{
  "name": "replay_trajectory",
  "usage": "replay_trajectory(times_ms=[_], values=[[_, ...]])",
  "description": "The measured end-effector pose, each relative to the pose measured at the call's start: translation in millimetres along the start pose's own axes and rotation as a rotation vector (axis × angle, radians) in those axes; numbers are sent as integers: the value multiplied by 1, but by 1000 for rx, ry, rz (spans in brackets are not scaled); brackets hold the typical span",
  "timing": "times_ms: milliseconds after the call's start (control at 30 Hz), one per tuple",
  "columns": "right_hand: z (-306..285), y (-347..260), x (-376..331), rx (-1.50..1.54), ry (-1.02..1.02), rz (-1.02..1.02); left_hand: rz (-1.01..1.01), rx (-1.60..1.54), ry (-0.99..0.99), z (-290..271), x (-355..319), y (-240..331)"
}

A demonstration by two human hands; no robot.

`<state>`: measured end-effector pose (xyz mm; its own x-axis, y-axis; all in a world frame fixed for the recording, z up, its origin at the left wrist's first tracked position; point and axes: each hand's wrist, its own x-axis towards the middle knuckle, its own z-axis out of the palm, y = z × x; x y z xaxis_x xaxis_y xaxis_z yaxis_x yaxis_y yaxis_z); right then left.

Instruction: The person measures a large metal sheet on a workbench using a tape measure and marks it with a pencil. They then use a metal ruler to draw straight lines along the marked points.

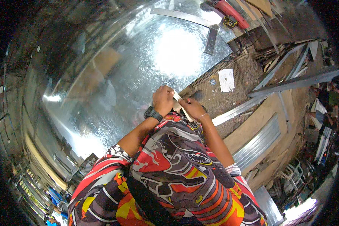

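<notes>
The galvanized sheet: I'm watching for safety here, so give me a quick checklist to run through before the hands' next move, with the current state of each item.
1. Left hand on the pale strip at the edge of the galvanized sheet: ok.
2. Right hand on the same strip: ok.
3. Gloves against sharp edges: not ok, both hands bare.
4. Sheet lying flat and steady: cannot tell.
5. Loose metal bar lying on the sheet, apart from both hands: ok.
6. Glare spot hiding the surface: not ok.
</notes>
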<state>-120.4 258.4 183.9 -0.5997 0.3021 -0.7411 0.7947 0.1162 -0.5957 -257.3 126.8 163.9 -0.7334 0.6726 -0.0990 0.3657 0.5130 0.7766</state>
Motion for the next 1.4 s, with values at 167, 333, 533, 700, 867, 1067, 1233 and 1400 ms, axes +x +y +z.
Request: replay_trajectory(times_ms=[167,333,533,700,867,1067,1233,1400], values=[[-17,-20,4,-57,-133,151,26,124,12,-1,9,-13],[-14,-2,19,25,-134,101,17,162,-14,-2,18,-14],[-20,-2,22,195,-101,117,-24,268,-42,5,22,-22],[-15,11,35,196,-155,185,21,301,-28,-2,24,-14],[-7,23,52,95,-100,227,46,285,-21,1,26,-22],[-9,25,59,59,-179,238,26,326,-67,-5,27,-12],[5,47,73,46,-118,265,46,336,-91,-4,27,-14],[4,41,67,129,-129,246,23,337,-97,-4,27,-15]])
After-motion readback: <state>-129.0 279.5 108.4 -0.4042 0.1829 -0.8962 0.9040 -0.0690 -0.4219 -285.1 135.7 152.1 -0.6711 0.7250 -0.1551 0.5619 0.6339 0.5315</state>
